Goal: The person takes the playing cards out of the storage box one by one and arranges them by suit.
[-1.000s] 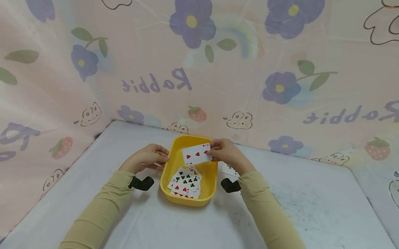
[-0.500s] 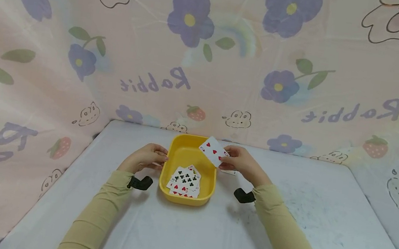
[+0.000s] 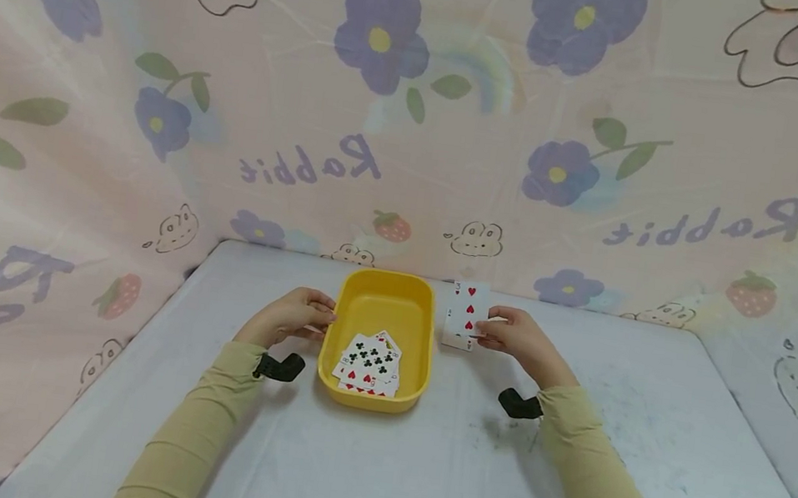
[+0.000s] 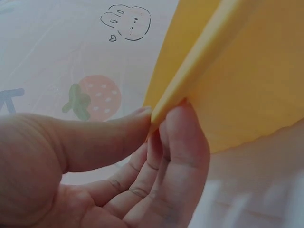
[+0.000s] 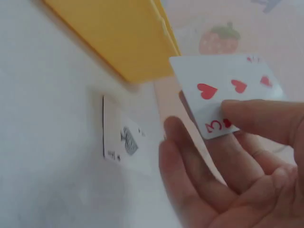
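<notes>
My right hand (image 3: 519, 339) pinches the three of hearts (image 3: 470, 305) between thumb and fingers, right of the yellow tray (image 3: 429, 345). In the right wrist view the three of hearts (image 5: 228, 85) is held above the white surface, and an ace of spades (image 5: 128, 140) lies on it. From the head, that ace (image 3: 457, 342) is mostly covered by the held card. My left hand (image 3: 292, 316) pinches the tray's left rim; in the left wrist view thumb and forefinger close on the yellow rim (image 4: 190, 66). Several overlapping cards (image 3: 370, 363) lie in the tray's near end.
A white-covered table (image 3: 354, 479) stretches around the tray. Behind it and at both sides hangs a printed cloth (image 3: 458, 147) with flowers and rabbits. A black wrist mount (image 3: 281, 366) sits by the left sleeve, another (image 3: 520, 404) by the right.
The right hand has carried the three of hearts from over the tray to the right, above the ace, and the card has turned upright in view. The left hand stays on the rim.
</notes>
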`<state>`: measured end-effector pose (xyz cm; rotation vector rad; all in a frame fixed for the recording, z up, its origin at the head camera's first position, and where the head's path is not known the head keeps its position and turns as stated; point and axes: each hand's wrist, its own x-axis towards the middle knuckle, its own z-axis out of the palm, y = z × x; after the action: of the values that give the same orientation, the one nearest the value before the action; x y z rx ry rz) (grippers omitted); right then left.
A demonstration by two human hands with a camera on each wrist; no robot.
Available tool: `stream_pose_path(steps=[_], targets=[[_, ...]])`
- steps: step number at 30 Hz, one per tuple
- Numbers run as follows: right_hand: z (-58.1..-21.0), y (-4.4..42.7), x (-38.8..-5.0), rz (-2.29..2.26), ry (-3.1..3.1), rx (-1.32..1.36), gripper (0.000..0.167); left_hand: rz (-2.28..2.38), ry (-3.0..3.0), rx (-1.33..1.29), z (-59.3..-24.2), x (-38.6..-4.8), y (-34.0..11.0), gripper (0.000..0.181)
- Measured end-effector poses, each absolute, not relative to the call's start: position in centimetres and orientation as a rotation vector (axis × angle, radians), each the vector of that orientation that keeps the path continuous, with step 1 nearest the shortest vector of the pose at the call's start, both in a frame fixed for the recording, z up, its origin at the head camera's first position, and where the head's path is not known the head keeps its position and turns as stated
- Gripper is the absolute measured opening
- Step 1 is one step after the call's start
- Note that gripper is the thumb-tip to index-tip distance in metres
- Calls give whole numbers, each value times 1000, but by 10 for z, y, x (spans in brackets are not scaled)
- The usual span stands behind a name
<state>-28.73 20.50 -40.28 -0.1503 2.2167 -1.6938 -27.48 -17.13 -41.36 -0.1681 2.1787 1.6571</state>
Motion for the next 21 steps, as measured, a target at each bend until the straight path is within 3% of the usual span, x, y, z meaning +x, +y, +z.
stream_pose_path(steps=[3,11,21], targets=[[-406,215,-287,-1700,2226,-144,21,1660,2177,-169,-413,-274,-171,33],[-423,235,-285,-1680,2237,80,44,1665,2180,-180,-414,-274,-171,33],[-443,250,-286,-1719,2215,269,47,1658,2185,-186,-414,-274,-171,33]])
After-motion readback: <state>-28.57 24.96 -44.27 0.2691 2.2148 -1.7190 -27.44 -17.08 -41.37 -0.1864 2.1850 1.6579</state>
